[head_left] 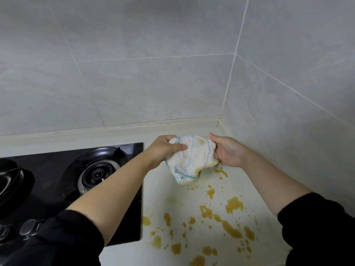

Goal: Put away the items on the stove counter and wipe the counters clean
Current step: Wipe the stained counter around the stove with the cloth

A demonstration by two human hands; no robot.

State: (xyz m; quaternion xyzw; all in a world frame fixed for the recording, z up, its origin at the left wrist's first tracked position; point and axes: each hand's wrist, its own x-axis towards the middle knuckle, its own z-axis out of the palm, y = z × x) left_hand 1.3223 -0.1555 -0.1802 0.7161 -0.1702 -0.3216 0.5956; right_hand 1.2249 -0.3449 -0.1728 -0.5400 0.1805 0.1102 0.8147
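A white cloth (192,158) with thin blue stripes and yellow-brown stains hangs just above the pale counter (163,192), near the back corner. My left hand (165,148) grips its left side, thumb across the front. My right hand (228,152) pinches its right edge. Yellow-brown spills (233,205) are spattered over the counter below and in front of the cloth, reaching to the front edge.
A black glass gas stove (132,217) lies to the left, with a burner (98,169) under my left forearm and knobs (28,226) at the front. A dark pan lid (9,181) sits at far left. Grey tiled walls (172,73) close the back and right.
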